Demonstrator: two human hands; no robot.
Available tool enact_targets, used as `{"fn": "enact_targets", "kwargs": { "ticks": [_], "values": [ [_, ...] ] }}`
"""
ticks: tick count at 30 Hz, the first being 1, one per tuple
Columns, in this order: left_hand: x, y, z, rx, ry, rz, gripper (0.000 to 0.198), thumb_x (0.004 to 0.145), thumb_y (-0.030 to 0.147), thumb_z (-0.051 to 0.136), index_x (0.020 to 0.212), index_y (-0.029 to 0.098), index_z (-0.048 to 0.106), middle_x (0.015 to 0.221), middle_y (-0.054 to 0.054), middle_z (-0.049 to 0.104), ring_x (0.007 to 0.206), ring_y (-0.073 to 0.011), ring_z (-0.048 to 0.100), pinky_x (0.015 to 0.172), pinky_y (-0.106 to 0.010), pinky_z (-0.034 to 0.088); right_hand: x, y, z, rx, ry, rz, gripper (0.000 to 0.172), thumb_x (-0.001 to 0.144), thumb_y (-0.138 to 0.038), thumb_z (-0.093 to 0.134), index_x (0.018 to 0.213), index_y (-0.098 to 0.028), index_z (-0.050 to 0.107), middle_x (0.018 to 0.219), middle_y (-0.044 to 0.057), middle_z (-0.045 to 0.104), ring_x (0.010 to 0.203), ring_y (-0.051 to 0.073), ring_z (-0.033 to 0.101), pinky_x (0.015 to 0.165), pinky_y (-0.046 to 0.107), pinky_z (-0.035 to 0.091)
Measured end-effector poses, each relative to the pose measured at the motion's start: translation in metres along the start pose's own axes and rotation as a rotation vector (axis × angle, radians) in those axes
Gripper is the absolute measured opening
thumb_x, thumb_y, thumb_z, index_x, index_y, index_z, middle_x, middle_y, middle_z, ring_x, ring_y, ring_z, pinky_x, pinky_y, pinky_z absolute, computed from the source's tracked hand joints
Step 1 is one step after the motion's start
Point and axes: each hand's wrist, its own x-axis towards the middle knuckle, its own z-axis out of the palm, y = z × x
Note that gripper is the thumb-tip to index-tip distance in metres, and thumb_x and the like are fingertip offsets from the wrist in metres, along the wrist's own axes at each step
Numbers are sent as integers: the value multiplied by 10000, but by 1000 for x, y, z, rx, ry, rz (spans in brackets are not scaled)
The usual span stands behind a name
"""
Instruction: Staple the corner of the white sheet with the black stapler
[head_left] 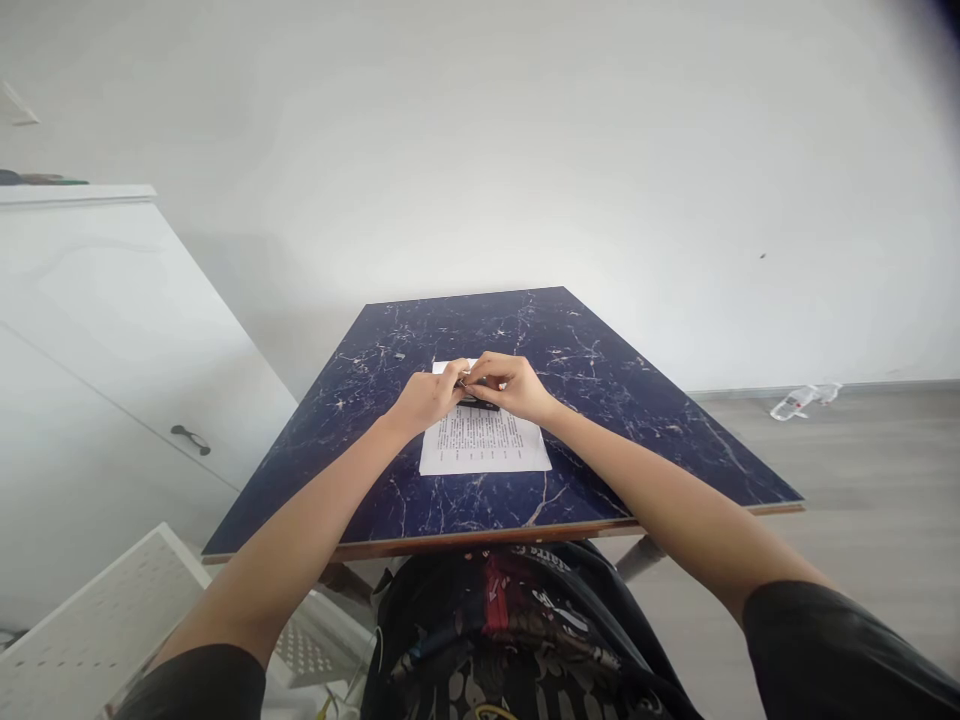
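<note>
With the black object [480, 402] at twelve o'clock over the printed paper [484, 455], I seem mid-adjustment, left hand [429, 398] and right hand [521, 388] bunched close, grip untellable, so the next move calls for steady fingertips.

- The left forearm [307, 525], bare, reached forward and slanted inward from the lower left.
- The right forearm [652, 470], also bare, came in from the lower right at a matching slant.
- The left wrist [394, 422] looked nearly straight, leading into a left hand [429, 400] with its back up and fingers bent inward.
- The right wrist [553, 412] lay low, while the right hand [523, 390] arched, index finger and thumb curving toward each other with a gap between them.
- Both hands' fingertips met closely in front of the body; their exact grip was too small to tell.
</note>
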Motion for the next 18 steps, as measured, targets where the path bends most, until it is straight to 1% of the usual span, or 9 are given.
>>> {"fn": "enact_targets", "kwargs": {
  "ticks": [4,6,8,9,11,13,14,16,18],
  "values": [
    [2,6,-4,-112,56,-96,439,1063,521,537,1357,216,422,984,-62,816,633,-164,751,537,-227,450,2,1,-5,-18,62,23,173,957,-413,753,920,-245,771,933,38,704,622,120,512,551,298,442],
    [4,4,-8,-119,121,-238,484,1046,580,542,1346,210,455,987,-65,815,625,-153,735,537,-226,447,4,6,-17,-91,150,64,159,966,-395,731,927,-242,746,949,41,700,652,135,536,571,303,458],
    [4,-8,-13,-23,139,-435,396,1083,544,459,1267,203,542,931,-67,808,670,-176,740,576,-246,461,3,16,-35,-273,202,123,126,971,-337,693,920,-227,728,1003,57,695,662,140,546,608,314,482],
    [2,-18,-16,55,105,-539,360,1104,495,404,1186,203,597,883,-71,796,717,-200,749,621,-265,480,2,22,-47,-406,194,164,110,965,-297,671,913,-217,728,1047,69,692,663,140,549,630,322,492],
    [-5,-45,-18,218,-60,-735,358,1096,399,380,1040,202,673,860,-106,777,824,-268,759,730,-333,528,-2,37,-70,-704,108,279,112,930,-219,636,902,-202,743,1133,94,683,692,153,572,670,333,499],
    [-17,-74,-15,289,-217,-842,351,1064,320,395,1024,189,718,988,-162,775,1000,-327,749,867,-409,555,-8,51,-92,-929,-10,443,145,885,-173,623,889,-196,766,1140,109,690,780,195,623,705,331,504],
    [-23,-87,-13,279,-281,-857,360,1052,282,390,1059,184,736,1094,-179,767,1095,-332,729,941,-428,552,-11,58,-101,-999,-58,526,159,865,-159,625,887,-195,779,1128,114,700,835,218,645,729,329,510],
    [-34,-106,-4,236,-341,-861,398,1040,271,399,1242,162,724,1351,-198,694,1287,-332,650,1091,-456,509,-16,70,-113,-1070,-129,665,189,830,-138,637,898,-196,804,1114,119,724,924,252,672,788,326,526],
    [-41,-115,4,193,-379,-832,486,1046,301,400,1452,144,616,1589,-189,533,1456,-346,517,1199,-518,431,-19,78,-118,-1083,-175,771,235,803,-122,650,937,-200,827,1117,117,752,964,267,688,840,332,539]
  ]
}}
